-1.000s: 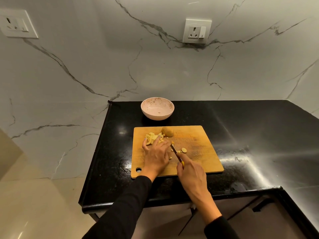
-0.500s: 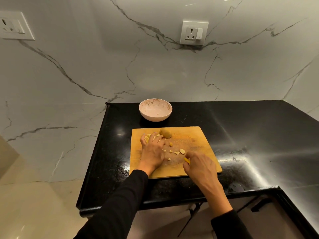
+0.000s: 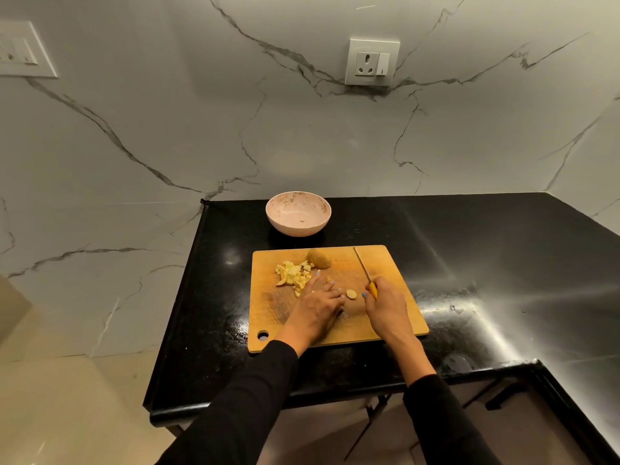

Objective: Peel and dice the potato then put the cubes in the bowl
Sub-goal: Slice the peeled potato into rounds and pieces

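A wooden cutting board lies on the black counter. A pile of pale potato cubes sits at its far left, next to a rounded potato chunk. One small slice lies between my hands. My left hand rests flat on the board with fingers spread, just right of the cubes. My right hand grips the yellow handle of a knife, whose blade points away across the board. A pink bowl stands behind the board; it looks nearly empty.
The black counter stretches to the right and ends at a front edge near my arms. A marble wall rises behind, with a socket above the bowl and a switch plate at far left.
My left hand slid right off the cube pile, which now shows. My right hand swung the knife from the board's middle to the right, blade pointing away.
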